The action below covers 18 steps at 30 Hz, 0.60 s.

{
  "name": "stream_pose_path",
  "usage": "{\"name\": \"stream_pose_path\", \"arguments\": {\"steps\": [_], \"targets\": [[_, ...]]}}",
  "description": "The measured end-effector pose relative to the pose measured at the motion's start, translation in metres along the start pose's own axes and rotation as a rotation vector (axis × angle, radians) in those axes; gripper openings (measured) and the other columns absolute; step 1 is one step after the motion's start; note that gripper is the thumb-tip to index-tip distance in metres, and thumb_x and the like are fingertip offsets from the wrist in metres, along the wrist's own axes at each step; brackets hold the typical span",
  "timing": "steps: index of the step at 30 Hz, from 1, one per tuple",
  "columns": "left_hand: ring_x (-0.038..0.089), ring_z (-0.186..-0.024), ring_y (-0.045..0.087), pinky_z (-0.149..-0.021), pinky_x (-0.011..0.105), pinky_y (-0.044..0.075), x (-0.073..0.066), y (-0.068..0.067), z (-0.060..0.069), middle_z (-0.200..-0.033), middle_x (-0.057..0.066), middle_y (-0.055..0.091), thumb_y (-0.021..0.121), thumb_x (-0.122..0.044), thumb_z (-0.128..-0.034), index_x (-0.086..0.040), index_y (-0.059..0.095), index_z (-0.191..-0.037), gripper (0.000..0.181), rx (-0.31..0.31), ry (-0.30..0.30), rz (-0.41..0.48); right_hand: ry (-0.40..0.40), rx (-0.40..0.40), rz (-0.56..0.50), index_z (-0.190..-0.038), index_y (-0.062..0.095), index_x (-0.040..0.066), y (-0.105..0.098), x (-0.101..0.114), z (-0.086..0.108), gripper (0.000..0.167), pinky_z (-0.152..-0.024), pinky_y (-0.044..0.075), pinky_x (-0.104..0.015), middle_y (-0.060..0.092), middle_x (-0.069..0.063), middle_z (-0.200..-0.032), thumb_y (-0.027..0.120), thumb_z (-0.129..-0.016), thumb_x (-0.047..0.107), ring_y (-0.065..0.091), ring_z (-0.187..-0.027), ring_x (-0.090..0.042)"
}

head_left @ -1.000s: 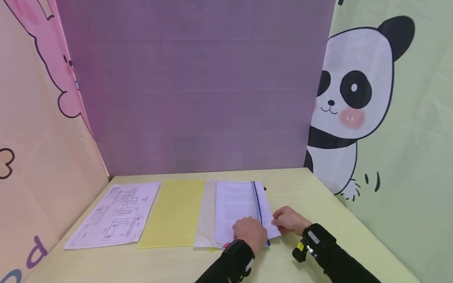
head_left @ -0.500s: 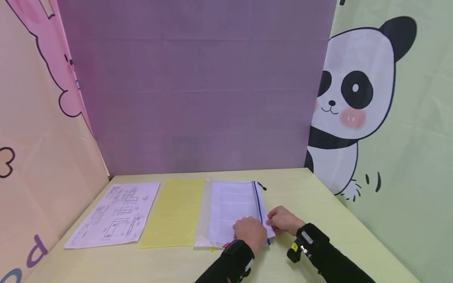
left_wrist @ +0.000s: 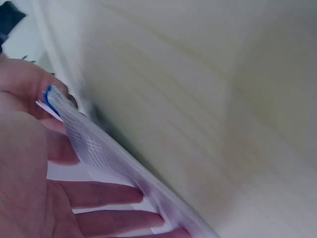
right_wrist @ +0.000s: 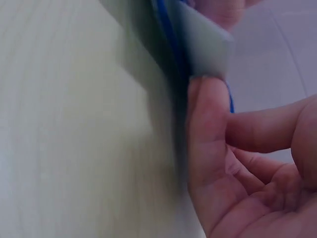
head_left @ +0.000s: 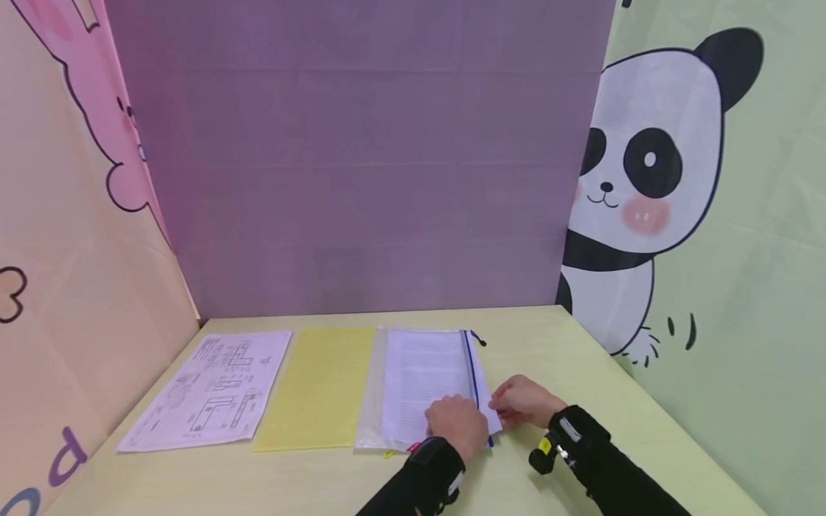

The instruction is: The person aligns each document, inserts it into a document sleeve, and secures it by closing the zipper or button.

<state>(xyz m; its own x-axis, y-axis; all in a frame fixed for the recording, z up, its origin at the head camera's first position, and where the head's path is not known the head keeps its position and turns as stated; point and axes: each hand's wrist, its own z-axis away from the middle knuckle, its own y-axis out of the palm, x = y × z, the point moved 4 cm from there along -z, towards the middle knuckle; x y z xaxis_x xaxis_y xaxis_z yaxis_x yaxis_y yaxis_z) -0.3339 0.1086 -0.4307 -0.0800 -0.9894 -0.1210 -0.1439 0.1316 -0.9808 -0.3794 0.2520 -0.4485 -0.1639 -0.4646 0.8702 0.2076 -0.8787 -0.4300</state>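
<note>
A clear zip pouch (head_left: 369,423) with a dark blue zip strip (head_left: 469,358) lies at the middle right of the table. Printed sheets (head_left: 422,380) lie mostly inside it, and their right edge sticks out past the strip. My left hand (head_left: 457,425) holds the pouch close to its near right corner; in the left wrist view several fingers (left_wrist: 104,193) reach along its mesh side (left_wrist: 94,144). My right hand (head_left: 525,401) is at the protruding edge. In the right wrist view, thumb and index finger (right_wrist: 208,114) pinch the white sheets (right_wrist: 210,49) beside the blue edging.
A yellow folder (head_left: 316,390) lies left of the pouch. Farther left is a sheet with line drawings (head_left: 209,390). A purple panel (head_left: 361,179) stands behind the table (head_left: 310,484), and printed curtains flank it. A dark zip pull (head_left: 480,340) hangs off the pouch's far corner.
The sheets have slid left, deeper into the pouch, and less of them sticks out. My right hand moved left with them, then slightly back right. The left hand stays in place.
</note>
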Motion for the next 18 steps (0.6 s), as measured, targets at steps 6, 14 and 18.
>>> {"name": "stream_pose_path", "arguments": {"steps": [6,14,18], "targets": [[0.028,-0.071,0.065,-0.055,0.045,0.051,0.000,-0.002,0.002,-0.081,0.010,0.070,0.068,-0.039,-0.0896,-0.008,0.074,-0.085,0.031,-0.013,-0.013,0.023,-0.006,-0.032,0.027,-0.101,0.066,-0.008,0.006,0.004,-0.001,0.010,-0.056,0.053,-0.026,0.063,-0.011,-0.081,0.066,-0.092,-0.002,0.059,-0.063,-0.017],[0.027,-0.072,0.066,-0.055,0.044,0.049,-0.001,-0.006,0.005,-0.082,0.009,0.071,0.070,-0.039,-0.0881,-0.009,0.075,-0.084,0.031,-0.065,0.018,0.007,-0.069,-0.037,0.030,-0.097,0.069,-0.008,0.014,0.012,-0.001,0.008,-0.053,0.053,-0.025,0.063,-0.010,-0.074,0.067,-0.091,-0.004,0.059,-0.057,-0.014],[0.027,-0.073,0.066,-0.056,0.043,0.050,0.000,-0.005,0.006,-0.082,0.008,0.071,0.070,-0.047,-0.0885,-0.010,0.073,-0.082,0.038,-0.066,0.031,0.002,-0.074,-0.041,0.044,-0.092,0.071,-0.007,0.019,0.011,-0.006,0.007,-0.055,0.056,-0.027,0.065,-0.009,-0.074,0.065,-0.089,-0.006,0.062,-0.059,-0.016]]}}
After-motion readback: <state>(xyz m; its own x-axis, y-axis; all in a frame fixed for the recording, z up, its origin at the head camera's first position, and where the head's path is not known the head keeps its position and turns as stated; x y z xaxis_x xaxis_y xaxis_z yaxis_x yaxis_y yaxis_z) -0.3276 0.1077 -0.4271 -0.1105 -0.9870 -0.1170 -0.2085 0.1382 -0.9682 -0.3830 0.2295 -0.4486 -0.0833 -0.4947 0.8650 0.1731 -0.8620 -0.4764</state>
